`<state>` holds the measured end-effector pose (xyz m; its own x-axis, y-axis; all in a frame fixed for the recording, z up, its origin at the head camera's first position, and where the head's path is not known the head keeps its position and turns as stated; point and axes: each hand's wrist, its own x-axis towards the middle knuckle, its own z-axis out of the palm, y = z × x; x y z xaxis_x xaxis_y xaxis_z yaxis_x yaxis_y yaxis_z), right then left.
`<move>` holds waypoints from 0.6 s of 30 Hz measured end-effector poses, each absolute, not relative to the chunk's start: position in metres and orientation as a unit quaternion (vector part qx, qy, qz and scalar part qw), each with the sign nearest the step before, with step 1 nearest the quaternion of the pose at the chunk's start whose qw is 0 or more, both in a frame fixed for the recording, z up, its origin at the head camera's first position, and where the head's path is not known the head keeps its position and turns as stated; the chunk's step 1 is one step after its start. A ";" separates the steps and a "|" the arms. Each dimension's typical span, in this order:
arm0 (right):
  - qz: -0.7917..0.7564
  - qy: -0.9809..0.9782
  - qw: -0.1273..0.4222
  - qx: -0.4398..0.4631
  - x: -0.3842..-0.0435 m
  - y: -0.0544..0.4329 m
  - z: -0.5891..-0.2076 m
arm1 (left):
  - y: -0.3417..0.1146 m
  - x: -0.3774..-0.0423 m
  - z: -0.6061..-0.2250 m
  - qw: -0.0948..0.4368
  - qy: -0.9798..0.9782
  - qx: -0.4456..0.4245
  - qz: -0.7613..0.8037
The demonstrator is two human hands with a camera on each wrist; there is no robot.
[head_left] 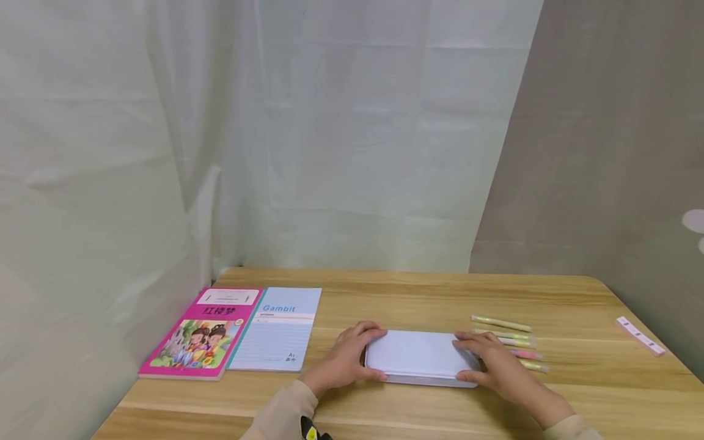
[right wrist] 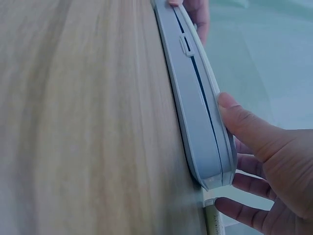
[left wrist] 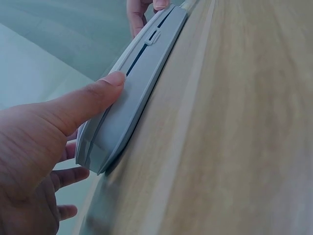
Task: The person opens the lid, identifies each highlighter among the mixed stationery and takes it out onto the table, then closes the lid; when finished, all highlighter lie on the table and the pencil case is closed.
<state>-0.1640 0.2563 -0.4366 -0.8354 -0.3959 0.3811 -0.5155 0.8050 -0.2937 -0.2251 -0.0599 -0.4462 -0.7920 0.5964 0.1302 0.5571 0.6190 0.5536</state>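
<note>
A white pencil case lies flat on the table, long side towards me, between both hands. My left hand grips its left end, thumb at the front edge and fingers round the far side. At the right end my right hand holds it the same way. Both wrist views show a small clasp on the case's front and a dark gap along the seam between lid and base. The inside of the case is hidden. Close to the right fingers, several pens lie in a loose row, partly covered by that hand.
To the left, a pink picture-covered book lies against a pale blue notebook. A narrow pink-and-white strip is near the right edge of the wooden table. Pale curtains hang behind and at the sides.
</note>
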 end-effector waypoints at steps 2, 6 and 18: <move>0.196 -0.936 0.161 0.243 -0.164 0.256 -0.438 | -0.060 -0.225 -0.446 0.034 0.898 0.321 0.299; 0.196 -0.935 0.172 0.240 -0.165 0.254 -0.438 | -0.061 -0.226 -0.447 0.032 0.894 0.328 0.304; 0.215 -0.940 0.154 0.216 -0.163 0.255 -0.438 | -0.061 -0.226 -0.450 0.031 0.895 0.328 0.301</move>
